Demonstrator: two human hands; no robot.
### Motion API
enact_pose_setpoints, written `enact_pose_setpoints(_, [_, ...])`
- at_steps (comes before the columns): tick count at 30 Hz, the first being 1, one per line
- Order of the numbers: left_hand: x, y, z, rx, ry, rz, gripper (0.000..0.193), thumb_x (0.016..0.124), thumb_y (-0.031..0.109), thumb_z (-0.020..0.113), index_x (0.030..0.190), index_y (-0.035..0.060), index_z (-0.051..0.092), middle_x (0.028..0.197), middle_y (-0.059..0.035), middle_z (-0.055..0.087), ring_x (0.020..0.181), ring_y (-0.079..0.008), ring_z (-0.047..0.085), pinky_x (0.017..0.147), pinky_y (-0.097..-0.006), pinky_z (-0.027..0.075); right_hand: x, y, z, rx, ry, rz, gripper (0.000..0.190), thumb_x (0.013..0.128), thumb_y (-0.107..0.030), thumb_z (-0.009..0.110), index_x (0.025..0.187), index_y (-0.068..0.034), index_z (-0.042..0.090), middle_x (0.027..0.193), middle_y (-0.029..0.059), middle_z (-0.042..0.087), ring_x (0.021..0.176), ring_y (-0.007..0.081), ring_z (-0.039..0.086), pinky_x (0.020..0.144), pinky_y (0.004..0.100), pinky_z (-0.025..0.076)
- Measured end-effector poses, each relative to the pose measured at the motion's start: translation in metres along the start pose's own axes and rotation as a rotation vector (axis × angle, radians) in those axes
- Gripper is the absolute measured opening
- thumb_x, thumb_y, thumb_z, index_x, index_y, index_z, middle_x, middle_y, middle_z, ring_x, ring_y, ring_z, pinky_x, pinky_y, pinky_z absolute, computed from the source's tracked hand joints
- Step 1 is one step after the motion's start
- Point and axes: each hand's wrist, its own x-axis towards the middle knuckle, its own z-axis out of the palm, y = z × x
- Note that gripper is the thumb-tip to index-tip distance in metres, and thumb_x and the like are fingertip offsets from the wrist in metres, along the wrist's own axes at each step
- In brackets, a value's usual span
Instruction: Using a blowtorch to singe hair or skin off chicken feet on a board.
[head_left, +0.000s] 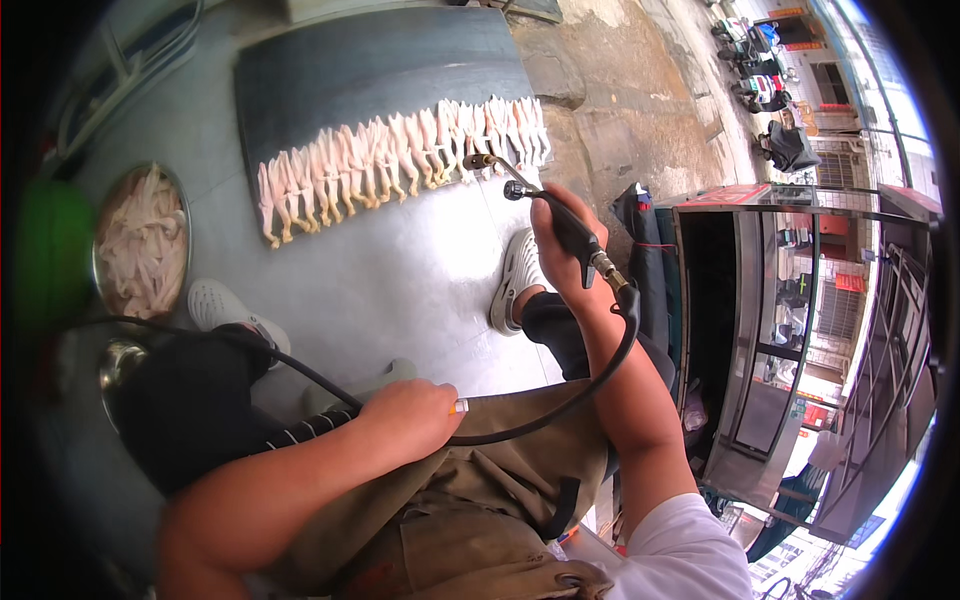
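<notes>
A gas torch (566, 225) with a black handle is in my right hand (559, 247). Its metal nozzle (477, 161) hangs over the right part of a row of pale raw poultry feet (390, 161). No flame can be seen at the tip. The feet lie side by side along the near edge of a dark flat board (375, 67). My left hand (412, 420) is closed in a fist above my lap, around a small orange cigarette lighter (458, 406) with a whitish end. A black rubber hose (540, 429) runs from the torch, passing at my left fist, off to the left.
A round metal basin (188, 247) heaped with more feet stands on the tiled floor at left, near a blurred green object (52, 247). Another metal bowl (120, 360) is beside my knee. At right stands a metal-framed glass cabinet (772, 330); scooters (757, 67) are parked beyond.
</notes>
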Motion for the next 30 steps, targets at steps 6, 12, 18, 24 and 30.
enact_pose_setpoints(6, [-0.009,0.001,0.007,0.076,0.003,0.042,0.030,0.092,0.029,0.055,0.085,0.0015,0.064,0.077,-0.0212,0.065,0.075,-0.0420,0.064,0.068,-0.0518,0.051,-0.013,-0.003,-0.004,0.009,0.020,-0.030,0.030,0.087,-0.019,0.070,0.108,0.001,0.066,0.090,0.0202,0.070,0.083,0.0289,0.071,0.077,0.0342,0.054])
enact_pose_setpoints(12, [-0.009,0.012,0.004,0.161,-0.050,0.045,0.031,0.095,0.025,0.051,0.084,0.0009,0.068,0.079,-0.0203,0.067,0.075,-0.0400,0.066,0.068,-0.0497,0.053,-0.018,0.005,0.000,0.043,0.040,-0.047,0.029,0.087,-0.018,0.070,0.108,0.001,0.066,0.090,0.0207,0.070,0.083,0.0286,0.071,0.076,0.0334,0.054])
enact_pose_setpoints(18, [0.002,0.011,0.008,0.173,-0.117,0.056,0.032,0.094,0.026,0.050,0.087,0.0021,0.069,0.082,-0.0203,0.068,0.079,-0.0396,0.066,0.070,-0.0491,0.053,-0.021,0.005,0.004,0.023,0.055,-0.063,0.028,0.087,-0.017,0.071,0.108,0.001,0.067,0.092,0.0197,0.070,0.084,0.0278,0.071,0.077,0.0334,0.054])
enact_pose_setpoints(24, [0.010,0.012,0.010,0.169,-0.155,0.148,0.030,0.092,0.026,0.052,0.086,0.0031,0.070,0.080,-0.0197,0.068,0.078,-0.0390,0.067,0.069,-0.0493,0.053,-0.016,0.014,0.001,-0.087,0.051,-0.162,0.030,0.092,-0.017,0.067,0.115,0.002,0.064,0.077,0.0089,0.068,0.062,0.0104,0.064,0.061,0.0246,0.051])
enact_pose_setpoints(30, [0.010,0.016,0.000,0.124,-0.183,0.113,0.030,0.092,0.027,0.055,0.087,0.0024,0.071,0.084,-0.0182,0.069,0.081,-0.0376,0.068,0.069,-0.0481,0.054,-0.007,0.007,0.002,-0.174,-0.025,-0.164,0.027,0.092,-0.015,0.066,0.113,0.002,0.065,0.076,0.0089,0.068,0.066,0.0104,0.064,0.063,0.0247,0.050])
